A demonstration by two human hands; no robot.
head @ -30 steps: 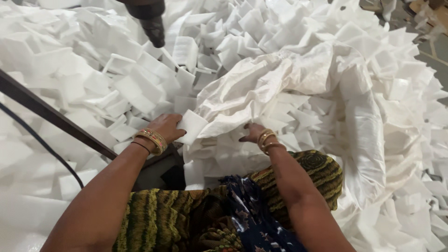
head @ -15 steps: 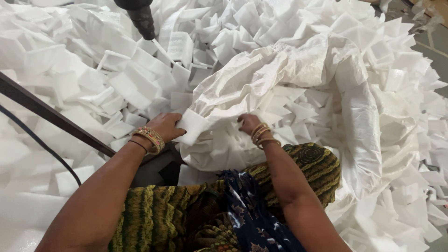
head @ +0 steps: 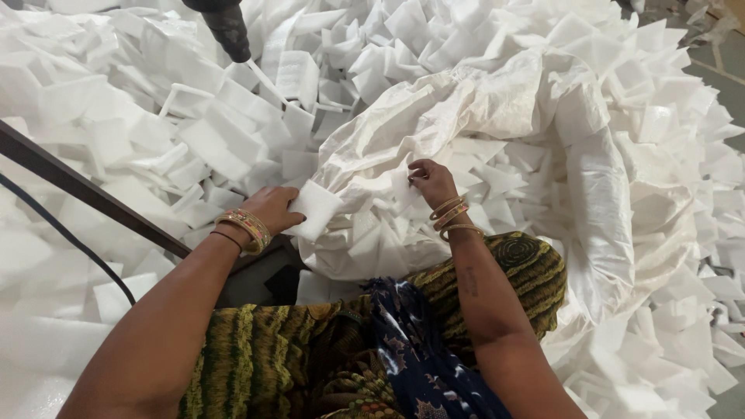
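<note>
Setting: work area heaped with loose white foam offcuts (head: 116,124), filling the left, far and right of the scene. Floor: grey, hard, visible only in a strip at the far right corner (head: 718,74). Fixtures: dark metal bar (head: 85,190) running diagonally across the left side; thin black cable (head: 74,244) curving below it; dark cylindrical tool body (head: 225,27) hanging at the far edge, left of centre. Light: even, bright, soft shadows. Walls, windows: out of view.
</note>
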